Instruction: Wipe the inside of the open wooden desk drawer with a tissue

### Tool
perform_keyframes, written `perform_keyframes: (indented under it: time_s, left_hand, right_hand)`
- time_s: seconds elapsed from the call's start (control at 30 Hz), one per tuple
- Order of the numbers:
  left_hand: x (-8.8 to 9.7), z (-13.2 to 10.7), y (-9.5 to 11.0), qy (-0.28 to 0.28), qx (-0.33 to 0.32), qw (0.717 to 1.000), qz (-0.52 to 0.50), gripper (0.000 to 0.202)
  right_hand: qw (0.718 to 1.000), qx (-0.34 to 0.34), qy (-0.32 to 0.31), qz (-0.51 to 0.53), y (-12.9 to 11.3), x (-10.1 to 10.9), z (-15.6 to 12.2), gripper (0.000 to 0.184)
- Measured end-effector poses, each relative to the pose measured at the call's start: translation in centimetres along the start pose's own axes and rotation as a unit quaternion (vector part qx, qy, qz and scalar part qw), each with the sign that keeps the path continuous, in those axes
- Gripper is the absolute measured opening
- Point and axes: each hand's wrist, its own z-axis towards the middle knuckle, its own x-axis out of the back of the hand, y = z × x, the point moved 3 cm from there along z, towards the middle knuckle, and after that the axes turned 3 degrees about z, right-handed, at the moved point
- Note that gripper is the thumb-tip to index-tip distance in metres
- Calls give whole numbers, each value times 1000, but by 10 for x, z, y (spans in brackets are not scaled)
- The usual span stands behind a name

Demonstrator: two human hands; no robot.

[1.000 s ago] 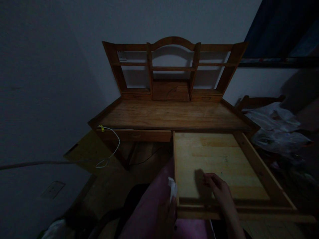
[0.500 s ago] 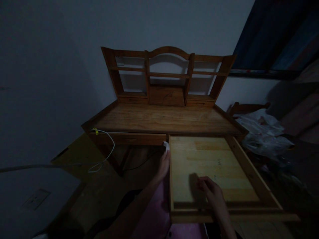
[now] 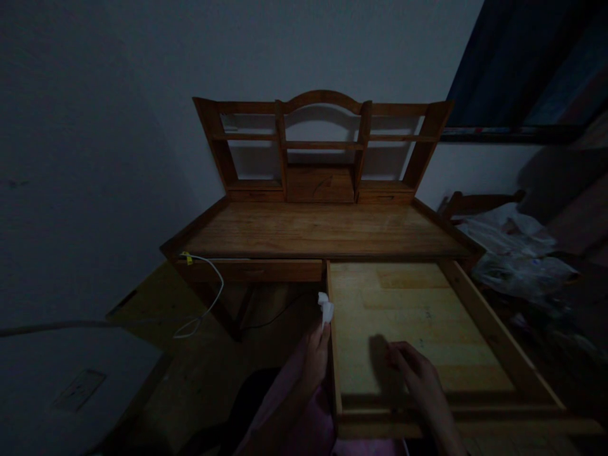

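A wide wooden drawer is pulled far out of the desk, with a few small dark marks on its pale bottom. Along the outer face of its left side is my left hand, closed on a crumpled white tissue that sticks out past the fingertips. My right hand hovers over the front part of the drawer, casting a shadow on the bottom. Its fingers are curled and pressed together; whether anything small is between them is hidden.
The wooden desk carries a shelf hutch against the wall. A shut drawer lies to the left, with a white cable hanging in front. Plastic bags are piled at right near a chair back.
My left hand has slid back toward me along the drawer's left side, and more of the tissue shows. My right hand keeps its curled pose over the drawer. The view has shifted slightly.
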Motion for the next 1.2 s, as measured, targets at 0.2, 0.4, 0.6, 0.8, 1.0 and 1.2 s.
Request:
perform_keyframes:
  time_s: [0.2,0.4,0.6,0.8,1.0,1.2]
  left_hand:
    - [1,7,-10,-13,2,998,-55,51]
    - [15,69,-36,139,86,973,-162,67]
    - [3,100,-22,83,79,985,-126,68]
    - [-21,71,4,13,26,998,-60,59]
    - [-14,50,22,-43,-108,986,124,50]
    - [-13,39,32,-82,-142,969,183,45]
  right_hand:
    - [1000,-7,-1,9,7,0,3,41]
    - [1000,-7,-5,-2,6,-1,2,41]
    - [1000,-10,-7,7,1,-2,1,43]
    - [1000,-15,-2,14,0,-2,1,46]
    - [1000,-7,0,22,-5,-4,0,41]
    - [1000,-19,-8,19,-1,-4,1,40]
